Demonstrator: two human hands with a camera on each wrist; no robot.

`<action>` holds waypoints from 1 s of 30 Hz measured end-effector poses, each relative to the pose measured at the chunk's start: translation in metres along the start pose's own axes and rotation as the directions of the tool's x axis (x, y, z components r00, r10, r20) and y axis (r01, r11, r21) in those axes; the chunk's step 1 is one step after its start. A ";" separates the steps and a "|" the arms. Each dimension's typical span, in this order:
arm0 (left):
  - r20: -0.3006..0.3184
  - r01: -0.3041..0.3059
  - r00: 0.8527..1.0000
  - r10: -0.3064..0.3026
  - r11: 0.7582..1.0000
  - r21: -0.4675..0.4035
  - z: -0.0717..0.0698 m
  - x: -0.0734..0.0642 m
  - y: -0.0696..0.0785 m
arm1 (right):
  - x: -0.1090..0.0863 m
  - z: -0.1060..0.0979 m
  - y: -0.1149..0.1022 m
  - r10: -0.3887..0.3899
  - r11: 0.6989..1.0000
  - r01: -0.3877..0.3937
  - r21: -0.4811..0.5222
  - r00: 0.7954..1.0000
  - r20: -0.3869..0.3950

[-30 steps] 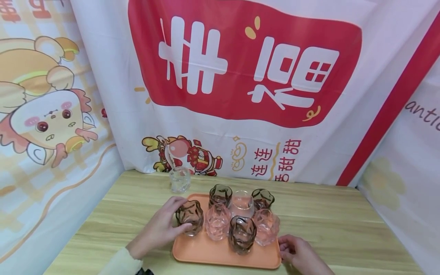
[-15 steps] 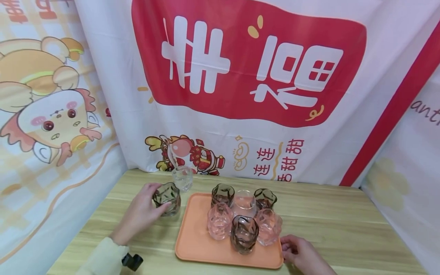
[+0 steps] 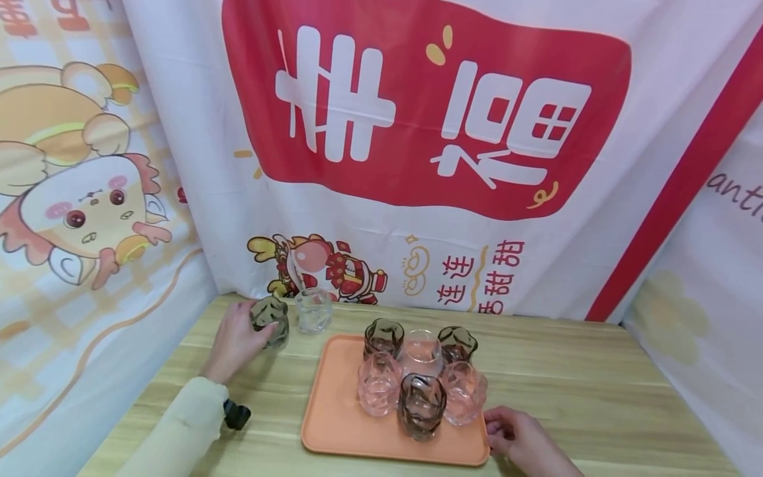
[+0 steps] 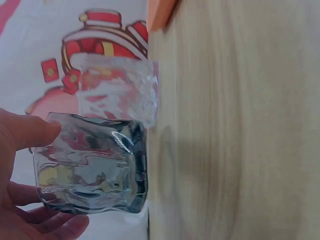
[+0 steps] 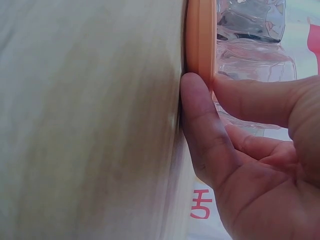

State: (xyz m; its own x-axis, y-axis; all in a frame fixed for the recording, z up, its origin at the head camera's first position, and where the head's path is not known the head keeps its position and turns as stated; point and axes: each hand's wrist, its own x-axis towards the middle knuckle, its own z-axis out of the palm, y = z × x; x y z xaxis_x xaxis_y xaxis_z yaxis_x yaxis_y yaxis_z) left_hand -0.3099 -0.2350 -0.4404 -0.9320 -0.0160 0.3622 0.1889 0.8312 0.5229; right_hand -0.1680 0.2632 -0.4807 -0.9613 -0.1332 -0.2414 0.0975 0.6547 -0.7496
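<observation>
Over at the left of the frame, near the back of the table (image 3: 596,391), the left hand (image 3: 236,336) has a smoky glass (image 3: 273,324). The thumb lies on one side and the fingers bend round the other, spread about as wide as the glass. It looks upright, its base close to the wood; whether it touches, I can't tell. Just to its right, a small gap between, stands a clear glass (image 3: 313,313).

At lower right, the right hand (image 3: 520,434) pinches the right end of an orange tray (image 3: 340,424), thumb and forefinger nearly together on the rim.

The tray sits lower centre with six more on it: three smoky glasses (image 3: 421,407) and three clear glasses (image 3: 379,385), alternating in two rows and crowded toward the middle and right. Behind the table hangs a printed cloth (image 3: 405,225), its big red patch reaching the top of the frame.
</observation>
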 end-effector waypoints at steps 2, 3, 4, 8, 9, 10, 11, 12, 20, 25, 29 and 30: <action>-0.010 0.014 1.000 -0.014 1.000 0.002 0.002 0.006 -0.003 | -0.001 0.000 0.000 -0.013 1.000 0.013 -0.002 1.000 -0.002; -0.019 0.020 1.000 -0.020 1.000 0.003 0.003 0.009 -0.004 | -0.002 0.000 0.000 -0.020 1.000 0.020 -0.003 1.000 -0.003; -0.025 0.025 0.999 -0.025 1.000 0.004 0.004 0.012 -0.004 | -0.002 0.000 0.000 -0.023 1.000 0.023 -0.003 1.000 -0.003; -0.054 0.041 0.998 -0.040 0.999 0.020 0.008 0.021 -0.007 | -0.001 0.000 -0.001 -0.014 1.000 0.014 -0.012 1.000 -0.008; -0.053 0.048 0.997 -0.047 0.999 0.022 0.009 0.023 -0.008 | -0.001 0.000 -0.002 -0.012 1.000 0.012 -0.013 1.000 -0.009; -0.049 0.058 0.997 -0.057 0.998 0.025 0.010 0.025 -0.008 | 0.000 0.001 -0.002 -0.009 1.000 0.008 -0.013 1.000 -0.010; -0.043 0.070 0.997 -0.068 0.997 0.024 0.011 0.027 -0.009 | 0.000 0.001 -0.002 -0.006 1.000 0.006 -0.013 1.000 -0.011; -0.038 0.078 0.996 -0.077 0.997 0.024 0.012 0.029 -0.009 | 0.001 0.001 -0.002 -0.006 1.000 0.006 -0.011 1.000 -0.013; -0.043 0.084 0.995 -0.085 0.996 -0.015 0.022 0.037 -0.009 | 0.001 0.001 -0.003 0.022 1.000 -0.022 -0.001 1.000 -0.020; -0.056 0.083 0.995 -0.083 0.997 -0.009 0.028 0.039 -0.010 | 0.000 -0.001 -0.003 0.006 1.000 -0.006 -0.004 1.000 -0.015; -0.045 0.096 0.994 -0.096 0.995 0.003 0.031 0.038 -0.010 | -0.001 -0.001 -0.001 -0.011 1.000 0.011 0.001 1.000 -0.003; -0.044 0.097 0.994 -0.097 0.995 0.003 0.032 0.039 -0.010 | -0.001 -0.001 0.000 -0.012 1.000 0.012 0.004 1.000 -0.002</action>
State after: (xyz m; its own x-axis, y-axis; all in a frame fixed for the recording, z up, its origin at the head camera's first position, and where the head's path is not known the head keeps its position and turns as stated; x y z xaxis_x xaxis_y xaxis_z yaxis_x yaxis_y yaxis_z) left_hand -0.3576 -0.2260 -0.4564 -0.9312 -0.1212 0.3437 0.0965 0.8275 0.5532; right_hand -0.1672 0.2637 -0.4796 -0.9630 -0.1397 -0.2306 0.0866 0.6498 -0.7552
